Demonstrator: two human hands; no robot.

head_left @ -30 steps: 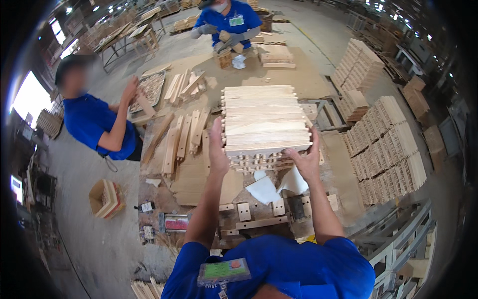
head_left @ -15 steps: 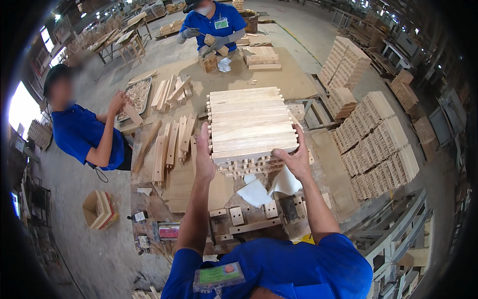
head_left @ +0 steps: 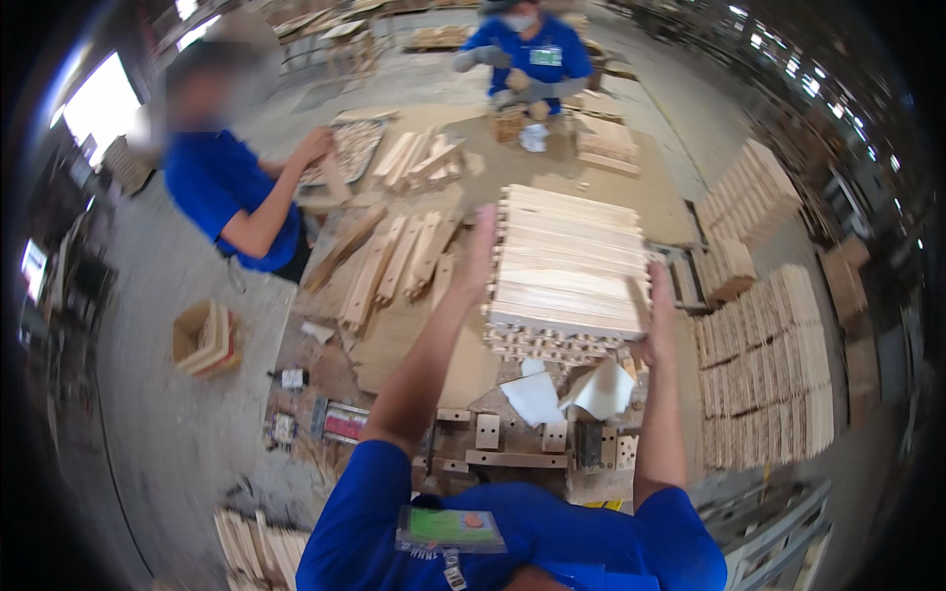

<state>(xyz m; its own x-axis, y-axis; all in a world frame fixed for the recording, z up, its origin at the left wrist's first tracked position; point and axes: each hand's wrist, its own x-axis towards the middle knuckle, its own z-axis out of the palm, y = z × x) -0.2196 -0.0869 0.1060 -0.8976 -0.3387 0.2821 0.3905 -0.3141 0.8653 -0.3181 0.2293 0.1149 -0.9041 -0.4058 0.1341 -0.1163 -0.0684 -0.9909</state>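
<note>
A layered block of pale wooden slats (head_left: 569, 261) with round dowel ends along its sides sits between my two hands above the near part of the workbench. My left hand (head_left: 480, 251) presses flat along its left side, fingers pointing away from me. At the near right corner, my right hand (head_left: 659, 325) grips the other side, its fingers partly hidden. More dowel ends show in rows under the front edge. Whether the block rests on something or hangs free, I cannot tell. White foam sheets (head_left: 533, 397) lie just in front of it.
Loose drilled slats (head_left: 394, 258) lie left of the block. A co-worker (head_left: 232, 192) at the left holds a wooden piece by a tray of dowels (head_left: 363, 148); another gloved co-worker (head_left: 537, 59) works across the bench. Tall slat stacks (head_left: 764, 369) stand at right. A cardboard box (head_left: 192, 340) is on the floor.
The view has tilted and turned. My hands and the slat block have shifted right relative to the foam sheets. My right thumb has left the block's front top edge.
</note>
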